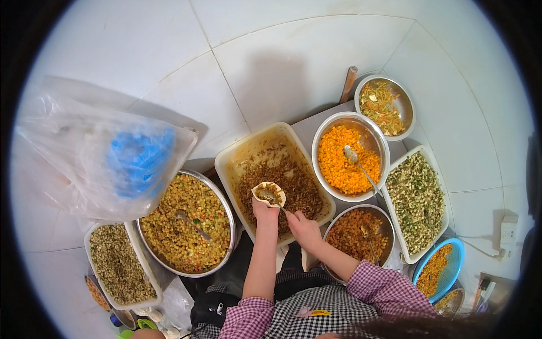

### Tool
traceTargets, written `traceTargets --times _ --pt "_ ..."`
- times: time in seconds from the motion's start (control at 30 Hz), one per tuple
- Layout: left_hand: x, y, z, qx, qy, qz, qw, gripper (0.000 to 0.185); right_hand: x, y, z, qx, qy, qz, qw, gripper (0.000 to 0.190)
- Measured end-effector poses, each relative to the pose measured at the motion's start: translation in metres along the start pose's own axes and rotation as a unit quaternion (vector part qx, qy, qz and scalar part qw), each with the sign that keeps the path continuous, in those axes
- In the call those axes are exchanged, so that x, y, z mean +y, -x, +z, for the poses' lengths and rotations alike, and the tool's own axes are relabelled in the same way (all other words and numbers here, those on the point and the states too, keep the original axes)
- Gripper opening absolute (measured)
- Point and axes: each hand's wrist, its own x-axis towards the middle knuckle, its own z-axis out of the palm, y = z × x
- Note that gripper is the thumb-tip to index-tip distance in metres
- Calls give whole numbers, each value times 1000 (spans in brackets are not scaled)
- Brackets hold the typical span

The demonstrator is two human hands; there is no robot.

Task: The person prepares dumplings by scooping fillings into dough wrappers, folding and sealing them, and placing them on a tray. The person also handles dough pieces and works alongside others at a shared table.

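Observation:
My left hand [266, 212] cups a round dough wrapper [281, 195], its pale rim curling up around some brown filling. In my right hand [304, 230] is a metal spoon [282, 207], gripped by the handle, with its bowl inside the wrapper on the filling. Both hands are over the near part of a cream plastic tub [237, 159]. Dark brown minced filling [298, 182] covers much of the tub's bottom, and smears mark its far wall. My left hand and the wrapper hide part of that filling.
Right of the tub stand a steel bowl of orange diced filling [338, 148], a bowl of reddish-brown filling [351, 229] and a white tray of green-flecked filling [417, 199]. Leftward are a large basin of yellowish filling [190, 237] and a clear plastic bag [84, 169]. A tiled wall [271, 55] rises behind.

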Motion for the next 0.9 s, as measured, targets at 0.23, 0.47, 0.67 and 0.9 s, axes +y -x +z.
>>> traceTargets --times 0.23,0.47,0.67,0.9 --pt "5 -1 -13 -140 29 -14 990 36 22 -3 -11 65 -211 82 972 13" --pt "9 5 -12 -259 8 -7 966 37 22 1 13 -49 -549 349 758 16" --pt "25 6 -3 -120 -181 181 959 30 55 -31 17 -30 -249 245 937 11" --pt "48 16 -14 -109 -87 128 982 40 50 -52 27 -129 -105 183 969 16"
